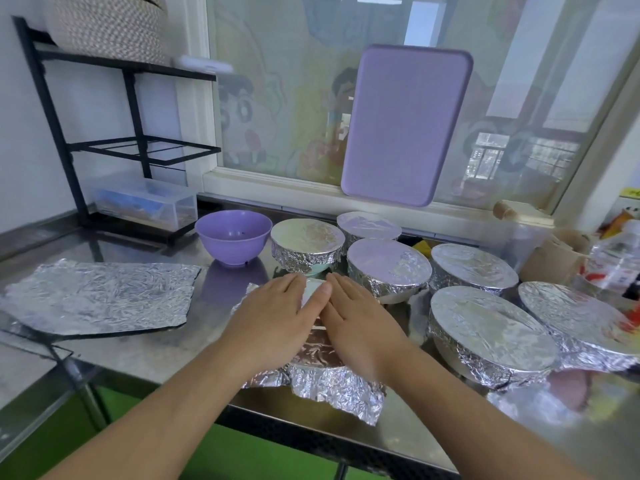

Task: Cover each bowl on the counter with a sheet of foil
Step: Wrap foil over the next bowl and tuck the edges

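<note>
Hands [313, 317] flat on foil [332, 382] — overhanging counter edge [311, 431].

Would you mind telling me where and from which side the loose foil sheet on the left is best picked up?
Probably by the right-hand edge of the foil sheet, pinched from the right. That edge lies nearest the left hand and the uncovered purple bowl. The sheet lies flat on the counter, so a finger must slide under an edge first; its near corner seems to lift slightly.

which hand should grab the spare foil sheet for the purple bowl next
Left, probably. The spare foil sheet and uncovered purple bowl both lie on the left hand's side; the right hand would have to cross over.
</note>
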Demonstrator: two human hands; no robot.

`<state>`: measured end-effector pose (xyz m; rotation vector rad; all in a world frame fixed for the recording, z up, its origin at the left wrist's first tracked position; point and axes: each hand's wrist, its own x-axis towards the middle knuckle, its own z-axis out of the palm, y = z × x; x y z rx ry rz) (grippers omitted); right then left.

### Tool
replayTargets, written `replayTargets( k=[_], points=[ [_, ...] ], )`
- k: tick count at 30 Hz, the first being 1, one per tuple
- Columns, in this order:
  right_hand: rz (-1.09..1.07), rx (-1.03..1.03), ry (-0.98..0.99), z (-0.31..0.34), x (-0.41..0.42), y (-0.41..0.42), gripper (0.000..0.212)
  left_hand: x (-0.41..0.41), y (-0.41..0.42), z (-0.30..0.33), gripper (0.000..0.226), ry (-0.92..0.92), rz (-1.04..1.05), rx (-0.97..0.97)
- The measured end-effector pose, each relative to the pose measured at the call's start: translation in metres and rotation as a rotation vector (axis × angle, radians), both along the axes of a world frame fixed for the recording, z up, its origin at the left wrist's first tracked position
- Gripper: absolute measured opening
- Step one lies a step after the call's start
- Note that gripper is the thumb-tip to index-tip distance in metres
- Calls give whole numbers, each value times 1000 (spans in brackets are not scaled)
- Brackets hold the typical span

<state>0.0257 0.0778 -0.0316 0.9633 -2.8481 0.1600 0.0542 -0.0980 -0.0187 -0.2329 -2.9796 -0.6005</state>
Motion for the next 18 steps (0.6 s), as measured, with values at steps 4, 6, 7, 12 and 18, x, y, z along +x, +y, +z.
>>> replayTargets(
  k=[4,6,7,12,18],
  points=[
    [-142,-186,-40,0,19,4,91,-6,-3,1,90,-4,-63,-7],
    [-124,-193,-35,10,18,4,88,-3,-3,5,73,-8,-91,-50],
    [-93,-183,-30,12,13,4,82,-1,-3,8,67,-6,-106,-34],
    [69,-220,-68,16,0,1,79,3,-3,4,79,21,-87,46],
    [-69,-174,-72,8,6,-7,49,22,24,-12,103,169,149,-91]
  ],
)
